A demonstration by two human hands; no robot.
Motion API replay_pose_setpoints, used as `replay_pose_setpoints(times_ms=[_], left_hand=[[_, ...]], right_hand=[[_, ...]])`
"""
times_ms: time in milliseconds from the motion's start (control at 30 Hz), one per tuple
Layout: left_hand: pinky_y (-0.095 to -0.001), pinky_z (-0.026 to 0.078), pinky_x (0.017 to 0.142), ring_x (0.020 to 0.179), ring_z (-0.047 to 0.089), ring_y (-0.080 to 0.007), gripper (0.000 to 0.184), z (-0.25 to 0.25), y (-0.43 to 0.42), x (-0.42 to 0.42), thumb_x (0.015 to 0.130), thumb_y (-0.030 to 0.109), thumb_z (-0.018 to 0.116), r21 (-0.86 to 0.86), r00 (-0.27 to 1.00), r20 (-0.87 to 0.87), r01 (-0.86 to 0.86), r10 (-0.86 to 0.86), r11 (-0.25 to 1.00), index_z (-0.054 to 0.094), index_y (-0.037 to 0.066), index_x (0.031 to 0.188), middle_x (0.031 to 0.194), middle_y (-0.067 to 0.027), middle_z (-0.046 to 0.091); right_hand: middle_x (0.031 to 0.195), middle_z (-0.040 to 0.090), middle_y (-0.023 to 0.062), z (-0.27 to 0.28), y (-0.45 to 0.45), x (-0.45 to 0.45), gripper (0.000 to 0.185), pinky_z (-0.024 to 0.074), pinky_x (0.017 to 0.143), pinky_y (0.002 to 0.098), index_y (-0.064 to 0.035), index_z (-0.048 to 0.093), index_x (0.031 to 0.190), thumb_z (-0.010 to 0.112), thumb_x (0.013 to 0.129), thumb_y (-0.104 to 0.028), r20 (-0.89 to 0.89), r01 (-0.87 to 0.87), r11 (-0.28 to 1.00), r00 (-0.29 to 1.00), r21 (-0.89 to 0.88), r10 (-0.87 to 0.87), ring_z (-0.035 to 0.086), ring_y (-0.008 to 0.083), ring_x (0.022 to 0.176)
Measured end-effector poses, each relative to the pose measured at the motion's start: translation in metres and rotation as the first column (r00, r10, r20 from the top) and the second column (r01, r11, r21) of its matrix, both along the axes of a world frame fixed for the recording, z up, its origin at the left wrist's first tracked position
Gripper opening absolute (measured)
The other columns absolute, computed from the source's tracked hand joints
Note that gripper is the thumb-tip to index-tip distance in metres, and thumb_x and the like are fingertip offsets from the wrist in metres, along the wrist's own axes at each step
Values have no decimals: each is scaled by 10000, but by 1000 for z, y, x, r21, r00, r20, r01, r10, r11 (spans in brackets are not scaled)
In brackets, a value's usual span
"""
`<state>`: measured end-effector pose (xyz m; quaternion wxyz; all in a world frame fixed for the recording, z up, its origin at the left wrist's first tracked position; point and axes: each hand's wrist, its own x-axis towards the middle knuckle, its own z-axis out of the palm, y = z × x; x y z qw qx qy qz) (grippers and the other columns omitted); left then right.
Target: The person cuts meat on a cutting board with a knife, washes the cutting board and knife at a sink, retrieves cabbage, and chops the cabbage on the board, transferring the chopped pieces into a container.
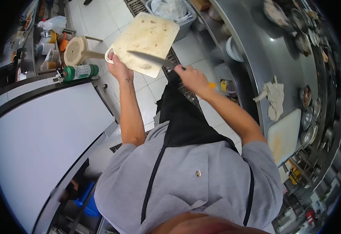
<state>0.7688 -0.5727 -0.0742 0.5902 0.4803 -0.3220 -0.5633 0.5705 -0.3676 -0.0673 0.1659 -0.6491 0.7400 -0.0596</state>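
Left grip (120, 68) outstretched (holding board (151, 39)), right grip (194, 79) on knife (154, 59)

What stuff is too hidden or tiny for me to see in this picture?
All in the head view:
Most of the handle of the knife: covered by the right hand.
Underside of the cutting board: turned away from the camera.
Writing on the green container: too small.
Dark thing on the floor: cut off by the top edge.
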Motion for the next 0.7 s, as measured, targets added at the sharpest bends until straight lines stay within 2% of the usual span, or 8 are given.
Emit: replay_pose_setpoints(times_ms=[33, 67, 233, 367, 433, 500, 567, 700], left_hand=[[-387, 549, 925, 1088, 632, -271, 280, -1, -16, -3, 982, 55, 441, 16, 999, 32, -26, 25, 1000, 501, -62, 1229, 1222, -169, 595], [-387, 547, 930, 1092, 630, -275, 303, 2, -25, -5, 975, 43, 439, 21, 999, -24, -23, 24, 1000, 490, -74, 1250, 1238, -180, 587], [-397, 543, 941, 1117, 621, -284, 357, 10, -67, 2, 978, 49, 442, 8, 998, 47, 46, -47, 999, 450, -76, 1312, 1271, -203, 565], [-405, 538, 948, 1128, 617, -286, 374, 11, -80, 12, 984, 49, 442, 112, 996, 75, 49, -57, 993, 431, -68, 1338, 1288, -211, 558], [-401, 538, 947, 1122, 620, -283, 369, 18, -90, 2, 982, 46, 449, 131, 995, 88, 28, -39, 991, 434, -72, 1331, 1277, -208, 565], [-396, 540, 936, 1102, 626, -278, 362, 14, -97, -8, 985, 55, 455, 71, 987, 133, 78, -87, 994, 436, -74, 1322, 1257, -206, 572], [-371, 536, 898, 1061, 631, -256, 335, 2, -111, -27, 974, 46, 451, 56, 984, 169, 47, -56, 997, 456, -69, 1289, 1210, -202, 583], [-372, 524, 934, 1083, 616, -254, 337, 4, -127, -66, 960, 43, 469, 101, 972, 234, -24, -1, 995, 465, -84, 1272, 1216, -182, 574]], right_hand=[[800, 623, 252, -5, -22, -10, 252, 540, 561, 512, -104, 467, 1192, 431, 945, -140, -10, 11, 1000, 1000, -4, -11, 677, 416, 669], [821, 640, 254, -9, -40, -22, 238, 552, 620, 526, -102, 469, 1180, 429, 948, -137, 14, 39, 997, 999, 69, -40, 682, 439, 732], [950, 677, 274, -67, -137, -91, 224, 540, 750, 563, -97, 460, 1180, 392, 969, -128, 5, 146, 972, 989, 183, -149, 672, 479, 897], [980, 680, 270, -114, -178, -140, 224, 533, 756, 566, -95, 449, 1189, 380, 979, -131, -25, 258, 941, 966, 218, -259, 676, 464, 917], [986, 685, 257, -95, -194, -143, 223, 537, 764, 555, -95, 451, 1192, 383, 985, -143, 19, 283, 928, 955, 243, -297, 681, 446, 928], [963, 681, 258, -45, -198, -110, 230, 540, 751, 554, -95, 452, 1193, 411, 972, -147, 85, 103, 951, 987, 293, -133, 681, 446, 903], [929, 671, 260, -36, -184, -72, 243, 539, 731, 561, -101, 451, 1201, 396, 966, -132, 166, 19, 988, 985, 156, -45, 679, 449, 848], [899, 661, 263, -2, -170, -37, 258, 531, 709, 572, -106, 448, 1211, 376, 964, -118, 225, -48, 977, 974, 208, 0, 672, 455, 809]])
